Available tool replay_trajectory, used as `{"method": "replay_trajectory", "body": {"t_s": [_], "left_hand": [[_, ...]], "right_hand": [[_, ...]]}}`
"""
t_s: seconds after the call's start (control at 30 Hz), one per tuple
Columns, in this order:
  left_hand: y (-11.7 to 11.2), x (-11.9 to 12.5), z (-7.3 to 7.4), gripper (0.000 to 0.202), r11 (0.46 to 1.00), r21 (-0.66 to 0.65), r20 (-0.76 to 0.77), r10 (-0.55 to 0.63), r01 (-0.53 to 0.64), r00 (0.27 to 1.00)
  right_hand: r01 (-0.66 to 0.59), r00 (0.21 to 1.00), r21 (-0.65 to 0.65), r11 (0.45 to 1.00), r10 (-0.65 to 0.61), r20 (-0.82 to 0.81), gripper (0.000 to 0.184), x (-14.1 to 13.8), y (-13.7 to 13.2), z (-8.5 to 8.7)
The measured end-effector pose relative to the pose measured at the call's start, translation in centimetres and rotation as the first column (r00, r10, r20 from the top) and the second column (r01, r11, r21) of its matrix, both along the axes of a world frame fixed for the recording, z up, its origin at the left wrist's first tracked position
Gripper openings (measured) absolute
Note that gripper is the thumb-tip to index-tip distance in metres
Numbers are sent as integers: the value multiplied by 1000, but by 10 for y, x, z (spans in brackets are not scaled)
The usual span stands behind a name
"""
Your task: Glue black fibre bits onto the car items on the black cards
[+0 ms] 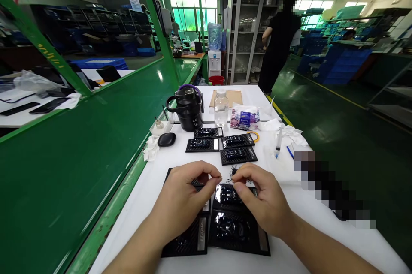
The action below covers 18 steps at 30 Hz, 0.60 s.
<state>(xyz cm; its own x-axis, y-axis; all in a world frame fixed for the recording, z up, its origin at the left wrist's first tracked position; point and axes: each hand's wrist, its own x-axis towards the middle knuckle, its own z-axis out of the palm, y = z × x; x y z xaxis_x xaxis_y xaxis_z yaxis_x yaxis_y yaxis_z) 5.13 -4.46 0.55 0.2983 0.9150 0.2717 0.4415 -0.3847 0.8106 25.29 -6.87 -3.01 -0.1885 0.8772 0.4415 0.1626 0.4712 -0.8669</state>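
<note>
My left hand hovers over the dark plates with its thumb and forefinger pinched together; whatever sits between the tips is too small to make out. Facing it, my right hand also pinches thumb to finger, its tips beside a scattered heap of tiny black parts. Below the hands lie black textured plates bearing glossy dark model cars, among them a near model car and another model car partly covered by my right hand. A plate with a silver label lies under my left forearm.
Several more model cars on plates lie farther up the white table. Behind them stand a black jug, a clear bottle and a wipes pack. A syringe and crumpled tissues lie right. A person stands beyond.
</note>
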Motion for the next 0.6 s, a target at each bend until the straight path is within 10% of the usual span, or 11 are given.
{"method": "replay_trajectory", "body": {"t_s": [0.33, 0.6], "left_hand": [[-2, 6, -12, 9, 856, 496, -231, -30, 145, 972], [-4, 8, -13, 12, 849, 472, -259, -124, 238, 958]], "right_hand": [[4, 998, -194, 981, 9, 65, 9, -3, -1, 1], [-3, 995, -162, 987, 19, 95, 12, -2, 1, 1]]}}
